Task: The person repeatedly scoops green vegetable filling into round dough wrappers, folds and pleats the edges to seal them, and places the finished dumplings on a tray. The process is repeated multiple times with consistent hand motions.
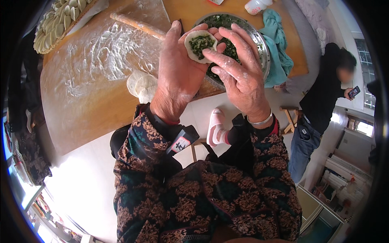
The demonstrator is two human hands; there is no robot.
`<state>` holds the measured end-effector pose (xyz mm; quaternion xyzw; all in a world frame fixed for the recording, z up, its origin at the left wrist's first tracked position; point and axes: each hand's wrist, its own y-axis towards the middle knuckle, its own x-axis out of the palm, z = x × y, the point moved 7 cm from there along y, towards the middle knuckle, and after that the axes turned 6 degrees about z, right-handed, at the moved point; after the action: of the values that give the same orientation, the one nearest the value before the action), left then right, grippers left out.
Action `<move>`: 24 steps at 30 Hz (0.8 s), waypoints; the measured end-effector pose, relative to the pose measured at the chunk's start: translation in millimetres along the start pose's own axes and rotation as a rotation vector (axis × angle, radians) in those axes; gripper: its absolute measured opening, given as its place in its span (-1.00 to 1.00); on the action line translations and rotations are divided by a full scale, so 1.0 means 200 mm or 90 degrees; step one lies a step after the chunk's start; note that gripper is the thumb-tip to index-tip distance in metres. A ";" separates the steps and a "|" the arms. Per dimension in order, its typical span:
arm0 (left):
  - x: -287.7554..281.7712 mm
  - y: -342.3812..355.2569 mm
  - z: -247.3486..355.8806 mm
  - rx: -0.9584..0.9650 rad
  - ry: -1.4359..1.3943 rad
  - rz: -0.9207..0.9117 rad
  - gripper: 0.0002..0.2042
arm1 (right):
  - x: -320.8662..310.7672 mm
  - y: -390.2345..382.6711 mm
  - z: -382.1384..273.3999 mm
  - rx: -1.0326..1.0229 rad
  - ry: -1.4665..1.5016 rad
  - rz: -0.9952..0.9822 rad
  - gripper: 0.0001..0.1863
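Note:
In my cupped left hand lies a round dumpling wrapper with chopped green filling in its middle. My right hand is at the wrapper's right side, its index fingertip touching the edge by the filling. The other right fingers are spread, and the thumb is apart from the wrapper. White flour dusts both hands. Behind them stands a large metal bowl of the same green filling, partly covered by my right hand. Next to my left wrist, a small stack of bare wrappers lies at the board's edge.
A rolling pin lies on the floured board. Shaped dumplings fill a tray at the far left. A teal cloth sits right of the bowl, near a white cup. At right, a person holds a phone beside a wooden stool.

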<state>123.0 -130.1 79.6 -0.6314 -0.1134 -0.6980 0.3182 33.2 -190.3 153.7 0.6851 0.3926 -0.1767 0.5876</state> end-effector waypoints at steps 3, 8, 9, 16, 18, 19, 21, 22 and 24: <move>0.00 0.01 -0.02 -0.010 0.027 0.003 -0.41 | 0.02 -0.01 0.03 -0.012 -0.032 -0.026 -0.65; 0.00 0.01 -0.02 0.001 0.053 0.021 -0.43 | -0.01 -0.01 0.06 -0.017 -0.065 0.012 -0.70; 0.00 0.01 -0.02 0.003 0.060 0.019 -0.43 | -0.01 -0.02 0.06 -0.029 -0.056 0.030 -0.73; 0.02 -0.01 -0.06 -0.035 0.153 -0.054 -0.57 | -0.01 -0.01 0.10 -0.029 0.059 0.064 -0.82; 0.01 -0.05 -0.05 0.006 0.301 -0.040 -0.62 | -0.01 -0.01 0.14 0.060 0.209 0.075 -0.85; 0.02 -0.06 -0.06 0.013 0.338 -0.046 -0.63 | 0.00 -0.02 0.16 0.099 0.273 0.061 -0.86; 0.05 -0.08 -0.07 0.026 0.413 -0.060 -0.64 | -0.02 -0.01 0.17 0.122 0.282 0.082 -0.87; 0.07 -0.09 -0.08 0.017 0.385 -0.076 -0.64 | -0.03 -0.01 0.18 0.128 0.279 0.082 -0.87; 0.11 -0.10 -0.10 0.000 0.328 -0.114 -0.63 | -0.05 -0.01 0.21 0.181 0.361 0.108 -0.88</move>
<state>95.7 -132.4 100.9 -0.4207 -0.0840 -0.8608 0.2739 34.6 -232.3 148.9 0.8127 0.4534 0.0180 0.3655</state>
